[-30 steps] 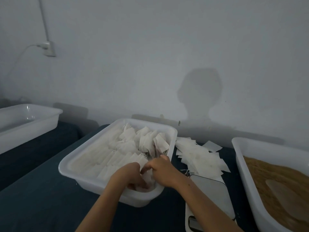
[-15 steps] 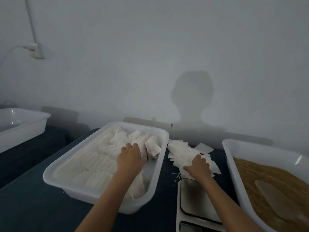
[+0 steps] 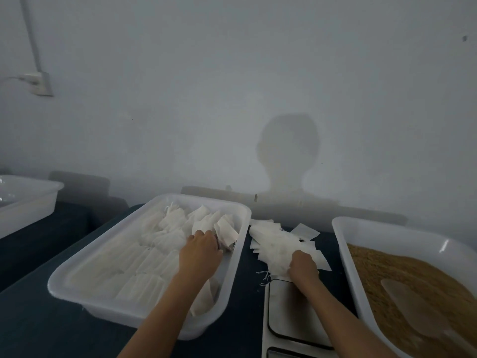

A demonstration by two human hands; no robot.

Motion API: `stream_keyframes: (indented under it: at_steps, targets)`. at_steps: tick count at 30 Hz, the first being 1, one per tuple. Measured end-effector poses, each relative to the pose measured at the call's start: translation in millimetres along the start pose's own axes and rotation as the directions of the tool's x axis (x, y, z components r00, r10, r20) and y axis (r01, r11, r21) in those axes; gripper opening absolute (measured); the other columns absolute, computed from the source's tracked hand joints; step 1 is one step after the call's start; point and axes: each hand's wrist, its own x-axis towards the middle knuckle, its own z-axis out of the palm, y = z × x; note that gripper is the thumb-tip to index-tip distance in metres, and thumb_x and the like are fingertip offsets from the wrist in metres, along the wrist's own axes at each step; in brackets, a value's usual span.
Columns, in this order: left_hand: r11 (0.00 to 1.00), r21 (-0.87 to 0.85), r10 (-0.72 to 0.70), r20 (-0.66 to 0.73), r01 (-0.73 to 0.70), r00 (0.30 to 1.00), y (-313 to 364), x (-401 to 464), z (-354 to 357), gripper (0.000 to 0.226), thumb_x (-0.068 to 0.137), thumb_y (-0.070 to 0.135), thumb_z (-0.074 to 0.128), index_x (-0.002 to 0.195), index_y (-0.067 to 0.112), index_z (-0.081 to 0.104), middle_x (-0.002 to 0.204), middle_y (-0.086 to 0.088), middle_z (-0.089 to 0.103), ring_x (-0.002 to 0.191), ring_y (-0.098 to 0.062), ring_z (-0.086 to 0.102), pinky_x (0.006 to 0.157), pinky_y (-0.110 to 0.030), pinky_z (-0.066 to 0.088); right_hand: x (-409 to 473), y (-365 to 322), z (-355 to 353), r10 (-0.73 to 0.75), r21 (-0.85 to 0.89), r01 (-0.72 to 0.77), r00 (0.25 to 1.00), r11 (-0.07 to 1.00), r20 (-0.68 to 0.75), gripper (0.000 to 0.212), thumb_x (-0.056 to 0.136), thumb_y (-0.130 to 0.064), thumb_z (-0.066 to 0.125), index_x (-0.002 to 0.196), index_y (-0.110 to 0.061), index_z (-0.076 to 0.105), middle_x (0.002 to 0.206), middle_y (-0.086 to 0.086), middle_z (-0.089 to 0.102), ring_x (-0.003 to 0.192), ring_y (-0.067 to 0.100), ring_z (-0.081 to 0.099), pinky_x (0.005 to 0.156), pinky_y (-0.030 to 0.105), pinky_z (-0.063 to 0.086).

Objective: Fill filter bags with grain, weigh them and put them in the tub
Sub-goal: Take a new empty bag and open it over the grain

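A white tub (image 3: 116,312) in the middle holds rows of filled filter bags (image 3: 165,228). My left hand (image 3: 200,250) is inside it near the right wall, its fingers touching the upright bags at the back right. A loose pile of empty filter bags (image 3: 273,244) lies on the dark table between the tubs. My right hand (image 3: 302,264) is at the near end of that pile, fingers curled into the bags. A scale (image 3: 291,313) sits just in front of the pile, under my right forearm, with nothing on its platform. Brown grain (image 3: 387,267) fills the right tub (image 3: 346,254), where a pale scoop (image 3: 413,306) lies.
Another white tub (image 3: 25,202) stands at the far left on a lower dark surface. A pale wall runs close behind the table, with a socket and cable (image 3: 38,83) at upper left. The tubs and scale stand close together.
My right hand left the middle tub and moved right onto the pile of empty bags. My left hand moved farther back in the tub along its right side.
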Motion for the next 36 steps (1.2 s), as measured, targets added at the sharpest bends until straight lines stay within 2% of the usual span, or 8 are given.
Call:
stream_keyframes:
  at_steps: [4,9,13,18,24,28,33,36]
  targets:
    - [0.995,-0.083,0.038,-0.101,-0.047,0.994,17,1,-5,0.015,0.093,0.027,0.049,0.102,0.016,0.054,0.105,0.002,0.053,0.097,-0.014,0.047,0.079,-0.024,0.039,-5,0,-22,-0.074,-0.043,0.069,0.991,0.997,-0.116,0.027,0.095,-0.015,0.052,0.120,-0.004,0.052,0.126,0.010,0.056,0.115,0.021,0.054,0.091,0.024,0.041]
    - [0.930,-0.320,0.132,-0.170,-0.182,0.977,74,-1,-7,0.003,0.092,0.024,0.052,0.089,0.022,0.051,0.094,0.008,0.052,0.089,-0.013,0.050,0.074,-0.024,0.039,-19,3,-87,-0.152,-0.040,0.147,0.937,0.988,-0.316,0.028,0.093,-0.027,0.058,0.072,-0.011,0.048,0.068,-0.002,0.045,0.082,0.022,0.059,0.062,0.027,0.033]
    - [0.808,-0.567,0.196,-0.001,-0.162,0.981,135,-5,7,0.008,0.091,0.028,0.056,0.093,0.023,0.050,0.092,0.010,0.056,0.081,-0.008,0.052,0.063,-0.018,0.038,-31,31,-129,-0.176,0.062,0.236,0.853,0.970,-0.492,0.028,0.089,-0.032,0.061,0.077,-0.010,0.047,0.077,0.002,0.053,0.070,0.018,0.051,0.062,0.031,0.038]
    - [0.445,-0.839,0.237,0.447,0.313,0.863,203,-9,38,0.038,0.097,0.035,0.046,0.128,0.018,0.032,0.106,-0.005,0.055,0.084,-0.019,0.062,0.064,-0.026,0.055,-43,70,-145,-0.166,0.142,0.313,0.776,0.939,-0.608,0.032,0.088,-0.032,0.063,0.068,-0.021,0.041,0.065,-0.007,0.047,0.058,0.009,0.044,0.050,0.021,0.033]
    - [0.705,-0.692,0.369,0.174,-0.154,0.913,228,10,70,0.063,0.079,0.016,0.074,0.131,0.015,0.039,0.134,-0.006,0.028,0.123,-0.023,0.040,0.100,-0.041,0.046,-43,98,-148,-0.071,0.305,0.325,0.779,0.895,-0.623,0.037,0.085,-0.032,0.066,0.063,-0.028,0.036,0.063,-0.008,0.049,0.058,0.010,0.049,0.052,0.023,0.038]
    - [0.622,-0.767,0.425,0.160,-0.159,0.891,230,18,75,0.082,0.075,0.013,0.078,0.140,0.018,0.029,0.142,-0.005,0.025,0.114,-0.026,0.054,0.079,-0.018,0.052,-35,105,-145,-0.045,0.446,0.343,0.830,0.826,-0.555,0.032,0.084,-0.027,0.067,0.065,-0.021,0.043,0.068,0.000,0.054,0.062,0.015,0.051,0.056,0.028,0.043]
    - [0.571,-0.812,0.470,0.200,-0.123,0.860,226,17,78,0.074,0.070,0.008,0.081,0.130,0.007,0.038,0.131,-0.010,0.045,0.107,-0.029,0.058,0.085,-0.037,0.055,-21,93,-131,-0.031,0.520,0.355,0.847,0.777,-0.531,0.035,0.084,-0.021,0.069,0.062,-0.017,0.041,0.060,-0.003,0.046,0.055,0.009,0.045,0.051,0.017,0.035]
    - [0.522,-0.842,0.493,0.167,-0.136,0.854,217,15,79,0.058,0.072,0.007,0.079,0.120,0.009,0.046,0.112,-0.004,0.059,0.095,-0.016,0.062,0.079,-0.023,0.054,-12,80,-118,-0.004,0.582,0.340,0.866,0.739,-0.500,0.033,0.085,-0.021,0.068,0.065,-0.015,0.043,0.063,-0.002,0.048,0.058,0.007,0.047,0.049,0.011,0.038]
